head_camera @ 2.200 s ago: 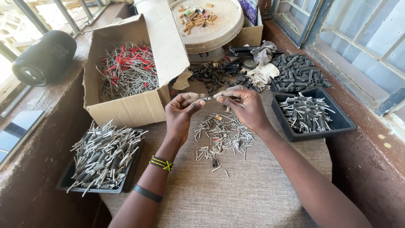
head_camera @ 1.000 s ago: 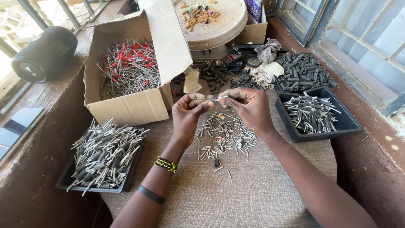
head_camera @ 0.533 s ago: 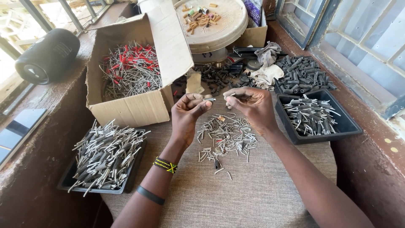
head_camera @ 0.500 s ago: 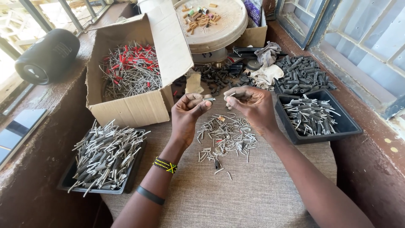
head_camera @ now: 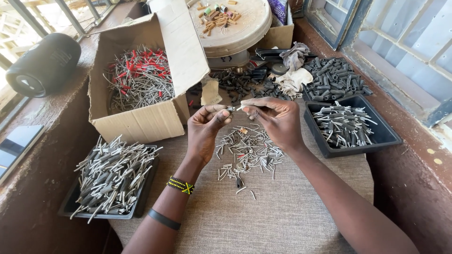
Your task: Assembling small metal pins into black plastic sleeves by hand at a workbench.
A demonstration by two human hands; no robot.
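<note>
Grip of our left hand (head_camera: 205, 128) and right hand (head_camera: 278, 117) pinches one small grey pin (head_camera: 234, 108) between fingertips, so any slip could drop it into the loose pile (head_camera: 247, 153) on the desk (head_camera: 263, 216).

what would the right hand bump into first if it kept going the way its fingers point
The right hand points left toward the left hand; they hold one small grey part between them. So it would probably meet the left hand's fingertips first, though depth is hard to judge.

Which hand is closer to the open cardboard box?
Left. The left hand is raised just off the cardboard box at its near right corner. The right hand is farther right, above the loose pile of small grey pieces, toward the black tray.
</note>
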